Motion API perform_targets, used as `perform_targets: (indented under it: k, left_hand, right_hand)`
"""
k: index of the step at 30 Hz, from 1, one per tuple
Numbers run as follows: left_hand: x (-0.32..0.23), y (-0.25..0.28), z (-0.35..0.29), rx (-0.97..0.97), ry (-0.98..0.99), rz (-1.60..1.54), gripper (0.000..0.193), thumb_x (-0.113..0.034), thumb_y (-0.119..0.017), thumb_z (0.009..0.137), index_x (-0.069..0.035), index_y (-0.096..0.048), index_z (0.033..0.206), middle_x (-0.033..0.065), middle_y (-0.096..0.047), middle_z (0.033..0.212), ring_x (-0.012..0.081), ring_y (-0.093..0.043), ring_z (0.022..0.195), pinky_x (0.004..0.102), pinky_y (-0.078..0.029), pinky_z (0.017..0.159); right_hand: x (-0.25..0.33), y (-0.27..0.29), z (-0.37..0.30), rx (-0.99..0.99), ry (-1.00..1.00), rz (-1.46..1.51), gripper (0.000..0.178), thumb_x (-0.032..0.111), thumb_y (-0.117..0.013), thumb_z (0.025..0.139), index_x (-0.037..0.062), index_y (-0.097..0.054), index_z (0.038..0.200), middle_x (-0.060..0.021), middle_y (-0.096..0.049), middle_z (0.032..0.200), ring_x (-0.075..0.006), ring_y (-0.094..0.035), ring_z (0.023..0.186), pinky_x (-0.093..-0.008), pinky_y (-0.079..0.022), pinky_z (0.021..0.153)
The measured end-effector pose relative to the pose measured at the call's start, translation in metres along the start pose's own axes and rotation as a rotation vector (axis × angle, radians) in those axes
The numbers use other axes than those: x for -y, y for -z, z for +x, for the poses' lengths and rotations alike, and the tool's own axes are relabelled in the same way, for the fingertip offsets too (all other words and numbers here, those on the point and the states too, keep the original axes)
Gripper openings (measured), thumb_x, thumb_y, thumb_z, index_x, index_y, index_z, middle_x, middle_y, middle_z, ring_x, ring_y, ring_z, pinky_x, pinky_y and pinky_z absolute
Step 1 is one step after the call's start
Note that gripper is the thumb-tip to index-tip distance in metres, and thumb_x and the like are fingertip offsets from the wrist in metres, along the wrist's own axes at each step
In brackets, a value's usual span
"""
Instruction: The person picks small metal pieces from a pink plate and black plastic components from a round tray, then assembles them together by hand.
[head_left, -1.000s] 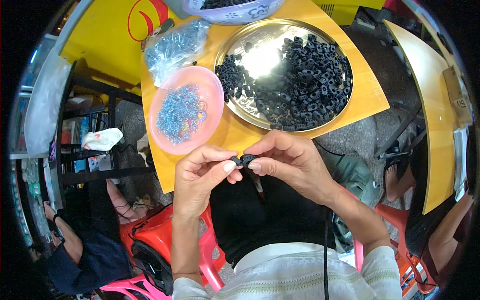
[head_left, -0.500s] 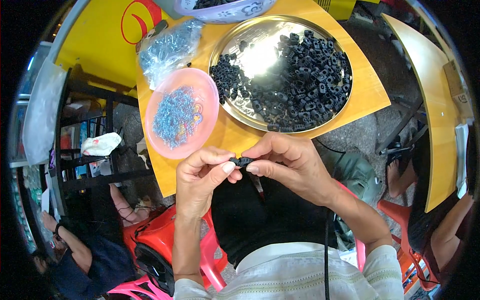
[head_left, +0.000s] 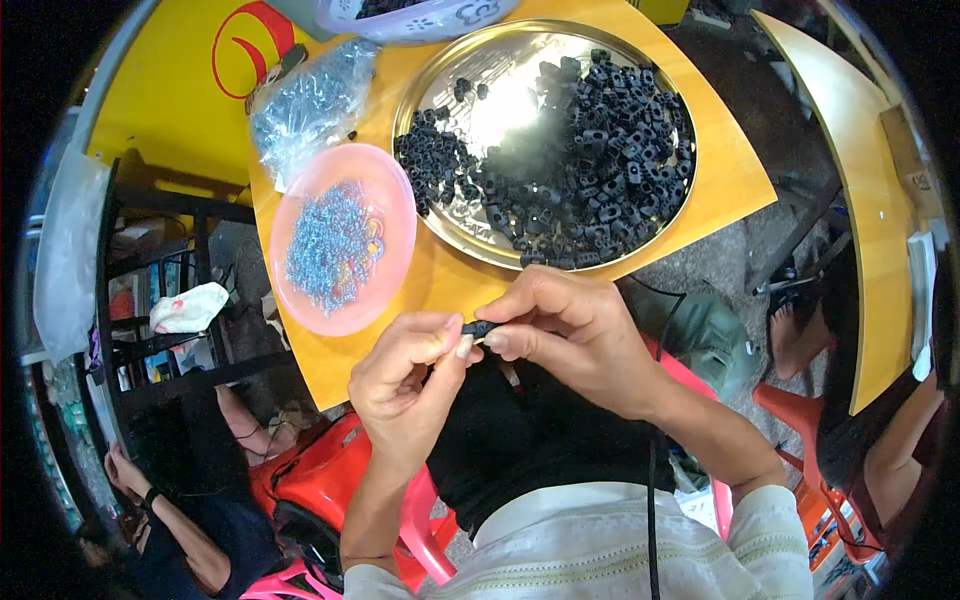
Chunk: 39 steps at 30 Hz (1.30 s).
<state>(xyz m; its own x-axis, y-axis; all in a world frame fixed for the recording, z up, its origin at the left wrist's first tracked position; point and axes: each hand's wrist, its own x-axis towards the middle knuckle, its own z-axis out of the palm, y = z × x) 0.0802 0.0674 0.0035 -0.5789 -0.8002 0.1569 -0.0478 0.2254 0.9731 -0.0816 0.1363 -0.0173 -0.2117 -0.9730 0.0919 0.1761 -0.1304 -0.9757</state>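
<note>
Between the fingertips of both hands is a small black plastic cord lock [head_left: 478, 328], held in front of me just off the table's near edge. My left hand [head_left: 408, 372] pinches its left end with thumb and fingers. My right hand [head_left: 575, 335] grips the other end between thumb and index finger, and the fingertips hide much of the piece. Beyond them, a round, shiny metal tray [head_left: 425, 90] carries many similar black plastic pieces [head_left: 620, 150], with smaller ones heaped on its left side. Left of the tray, a pink bowl [head_left: 390, 265] contains tiny bluish metal springs [head_left: 328, 245].
A clear plastic bag [head_left: 310, 100] of bluish parts lies behind the pink bowl. At the far edge stands a pale, patterned basin [head_left: 420, 22] with black pieces. Other people sit at left and right, beside a second wooden table [head_left: 865, 230]. A black cord [head_left: 653, 520] hangs over my clothes.
Both hands keep their pinch on the cord lock. My left hand has turned slightly and its fingers have closed in toward the right. The view has shifted a little.
</note>
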Motion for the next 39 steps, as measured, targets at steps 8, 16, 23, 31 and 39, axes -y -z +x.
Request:
perform_targets:
  k: [8, 16, 23, 31, 39]
  left_hand:
    - [0.006, 0.019, 0.011, 0.191, 0.426, -0.656, 0.014, -0.003, -0.066, 0.082, 0.003, -0.061, 0.094, 0.0146, -0.061, 0.098, 0.0220, -0.064, 0.080, 0.0328, -0.054, 0.073]
    - [0.007, 0.036, 0.009, 0.430, 0.775, -0.897, 0.045, -0.013, -0.070, 0.080, 0.003, -0.054, 0.119, 0.0135, -0.053, 0.121, 0.0257, -0.052, 0.114, 0.0441, -0.051, 0.088]
    - [0.014, 0.043, -0.006, 0.382, 0.736, -0.804, 0.031, -0.014, -0.071, 0.080, 0.001, -0.062, 0.107, 0.0124, -0.057, 0.114, 0.0220, -0.059, 0.101, 0.0379, -0.053, 0.085]
    - [0.017, 0.036, -0.001, 0.319, 0.764, -0.919, 0.032, -0.009, -0.066, 0.084, 0.000, -0.057, 0.114, 0.0106, -0.059, 0.110, 0.0226, -0.060, 0.101, 0.0374, -0.052, 0.086]
    - [0.002, 0.013, 0.025, 0.286, 0.441, -0.794, 0.043, -0.016, -0.054, 0.093, 0.004, -0.041, 0.129, 0.0151, -0.051, 0.123, 0.0239, -0.055, 0.108, 0.0400, -0.051, 0.086]
  right_hand:
    - [0.014, 0.013, 0.002, 0.109, 0.009, -0.048, 0.010, 0.007, -0.065, 0.084, 0.0014, -0.063, 0.092, -0.0042, -0.061, 0.078, -0.0090, -0.060, 0.069, -0.0232, -0.048, 0.060]
    - [0.027, 0.006, -0.002, 0.227, 0.142, -0.192, 0.018, 0.006, -0.069, 0.080, 0.0011, -0.064, 0.096, -0.0044, -0.061, 0.077, -0.0126, -0.059, 0.068, -0.0250, -0.044, 0.059]
    - [0.021, -0.003, -0.005, 0.258, 0.166, -0.199, 0.017, 0.007, -0.069, 0.079, 0.0010, -0.063, 0.093, -0.0061, -0.061, 0.078, -0.0175, -0.060, 0.069, -0.0268, -0.045, 0.061]
    - [0.019, -0.005, -0.001, 0.241, 0.061, -0.191, 0.016, 0.005, -0.067, 0.082, 0.0003, -0.063, 0.097, -0.0059, -0.061, 0.080, -0.0151, -0.061, 0.072, -0.0259, -0.047, 0.062]
    - [0.045, 0.021, 0.046, -0.121, -0.110, -0.087, 0.013, 0.007, -0.067, 0.083, -0.0003, -0.062, 0.091, -0.0010, -0.062, 0.081, -0.0047, -0.058, 0.072, -0.0202, -0.049, 0.063]
